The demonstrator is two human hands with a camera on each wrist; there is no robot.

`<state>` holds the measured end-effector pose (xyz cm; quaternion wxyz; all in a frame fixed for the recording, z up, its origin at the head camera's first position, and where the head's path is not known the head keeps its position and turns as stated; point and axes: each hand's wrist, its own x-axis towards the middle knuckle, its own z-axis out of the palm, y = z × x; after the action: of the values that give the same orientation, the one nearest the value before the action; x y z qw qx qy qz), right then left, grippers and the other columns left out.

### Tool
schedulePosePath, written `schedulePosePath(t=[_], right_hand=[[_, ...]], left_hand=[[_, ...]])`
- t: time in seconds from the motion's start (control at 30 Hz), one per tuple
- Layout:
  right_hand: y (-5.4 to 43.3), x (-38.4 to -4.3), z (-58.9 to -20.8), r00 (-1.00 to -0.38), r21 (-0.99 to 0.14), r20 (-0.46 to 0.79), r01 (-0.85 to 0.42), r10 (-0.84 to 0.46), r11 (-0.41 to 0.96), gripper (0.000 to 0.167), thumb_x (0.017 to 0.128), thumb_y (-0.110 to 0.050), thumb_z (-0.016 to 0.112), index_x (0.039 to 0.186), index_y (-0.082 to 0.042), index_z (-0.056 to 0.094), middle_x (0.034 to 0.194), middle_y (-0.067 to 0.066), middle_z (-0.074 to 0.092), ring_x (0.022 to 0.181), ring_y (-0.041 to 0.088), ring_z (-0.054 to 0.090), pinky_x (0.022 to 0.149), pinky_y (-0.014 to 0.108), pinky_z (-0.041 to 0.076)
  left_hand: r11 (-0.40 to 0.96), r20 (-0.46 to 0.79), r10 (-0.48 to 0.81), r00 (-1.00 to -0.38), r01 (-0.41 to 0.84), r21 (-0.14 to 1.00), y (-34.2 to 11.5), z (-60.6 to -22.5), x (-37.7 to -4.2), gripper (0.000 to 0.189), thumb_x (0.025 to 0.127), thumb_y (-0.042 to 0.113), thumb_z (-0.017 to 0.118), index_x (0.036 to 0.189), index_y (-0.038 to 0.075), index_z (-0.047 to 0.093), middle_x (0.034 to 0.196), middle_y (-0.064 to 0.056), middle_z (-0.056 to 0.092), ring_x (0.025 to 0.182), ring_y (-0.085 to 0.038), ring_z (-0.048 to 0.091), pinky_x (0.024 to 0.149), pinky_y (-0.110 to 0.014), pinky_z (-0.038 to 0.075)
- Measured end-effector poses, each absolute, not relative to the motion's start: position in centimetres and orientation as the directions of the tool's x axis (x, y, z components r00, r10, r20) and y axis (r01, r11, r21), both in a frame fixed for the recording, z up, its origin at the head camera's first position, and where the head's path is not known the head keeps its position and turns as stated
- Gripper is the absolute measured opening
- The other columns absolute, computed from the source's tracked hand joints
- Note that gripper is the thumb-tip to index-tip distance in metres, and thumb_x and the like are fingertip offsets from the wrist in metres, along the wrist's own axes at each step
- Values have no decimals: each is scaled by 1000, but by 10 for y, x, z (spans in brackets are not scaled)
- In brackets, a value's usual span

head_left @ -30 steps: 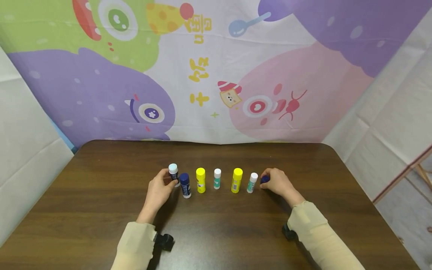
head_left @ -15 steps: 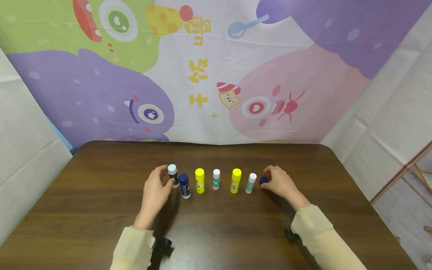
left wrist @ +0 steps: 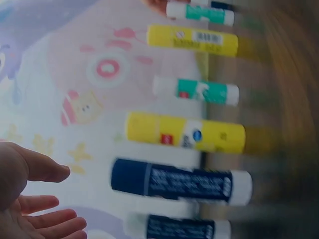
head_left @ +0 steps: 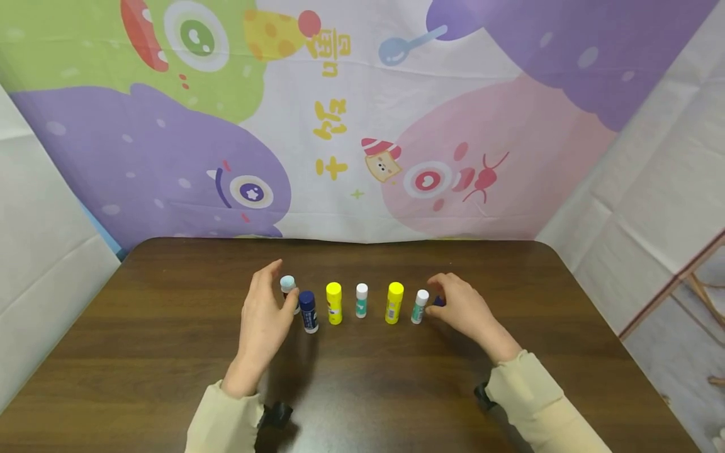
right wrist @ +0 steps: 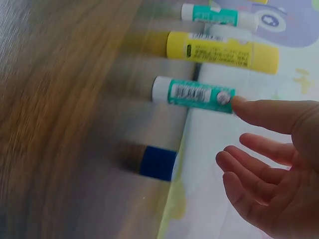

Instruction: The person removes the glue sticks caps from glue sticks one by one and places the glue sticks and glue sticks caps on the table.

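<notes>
Several glue sticks stand upright in a row on the brown table. My left hand (head_left: 263, 321) is raised beside the navy glue stick with a pale cap (head_left: 287, 282); its fingers and thumb are spread and hold nothing. Just right of that stands a navy-capped glue stick (left wrist: 182, 180). At the row's right end, my right hand (head_left: 467, 311) has its fingers loosely bent. In the right wrist view its thumb tip overlaps the end of a green-and-white glue stick (right wrist: 194, 94). A short dark-blue cylinder (right wrist: 158, 163) stands beyond those fingers, partly hidden in the head view.
Between the hands stand a yellow glue stick (head_left: 334, 304), a small green-and-white one (head_left: 361, 301) and another yellow one (head_left: 394, 303). The table (head_left: 362, 390) ends at the back against a printed cartoon cloth (head_left: 340, 207). White cloth hangs at both sides.
My left hand has let go of the pale-capped glue stick and opened upward. My right hand has come off the dark-blue cylinder and shifted slightly left, toward the green-and-white glue stick.
</notes>
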<state>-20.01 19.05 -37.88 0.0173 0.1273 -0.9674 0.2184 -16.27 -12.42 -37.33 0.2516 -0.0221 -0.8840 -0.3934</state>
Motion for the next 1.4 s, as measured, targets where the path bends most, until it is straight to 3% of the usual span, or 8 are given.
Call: schedulePosePath(t=[0.13,0.2,0.43,0.7,0.87,1.1,1.4], right_hand=[[184,-197,-376,-961,-437,112,-276,-253,856,43,76,-19,73,113,-4,57,104,8,58,89,24,59,72,38,49],[181,-196,-375,-959,-444,121,-283,-256,850,42,76,-18,72,113,-4,57,104,8,58,88,24,59,71,37,48],[175,-194,-377,-952,-442,149,-306,-267,843,37,77,-14,71,109,-3,59,93,5,58,81,21,58,67,33,47],[171,-193,-378,-950,-450,169,-312,-263,837,35,77,-15,71,108,-4,60,94,5,58,82,19,58,70,35,48],[171,-194,-381,-947,-448,187,-319,-261,835,32,77,-14,71,106,-4,60,92,5,59,81,19,58,70,35,49],[170,-190,-383,-941,-438,224,-331,-255,836,21,82,-11,65,102,-4,62,90,4,60,80,17,59,69,33,49],[162,-178,-374,-914,-439,293,-388,-279,810,17,81,-11,66,97,-6,63,88,3,61,81,16,59,71,33,50]], left_hand=[[702,518,-109,-849,303,644,-114,-365,-156,50,80,6,66,126,3,46,118,-16,52,96,-31,56,77,-45,46],[710,547,-86,-833,334,620,-110,-362,-153,49,79,6,66,125,4,48,118,-14,53,102,-31,56,79,-46,46],[722,578,2,-816,401,563,-93,-361,-145,41,79,7,67,118,3,53,113,-11,57,102,-26,58,77,-41,49],[752,586,30,-810,404,520,-67,-374,-142,40,77,10,70,114,4,55,102,-9,62,86,-22,61,66,-36,49],[747,541,58,-839,396,534,-56,-384,-140,38,77,13,71,112,7,57,102,-7,62,86,-20,61,65,-35,49],[727,438,90,-894,360,585,-46,-398,-141,37,80,15,68,114,7,56,107,-7,62,92,-22,61,74,-36,50],[701,373,137,-918,356,618,-37,-407,-146,32,81,18,67,110,10,59,102,-5,62,90,-22,61,69,-37,48]])
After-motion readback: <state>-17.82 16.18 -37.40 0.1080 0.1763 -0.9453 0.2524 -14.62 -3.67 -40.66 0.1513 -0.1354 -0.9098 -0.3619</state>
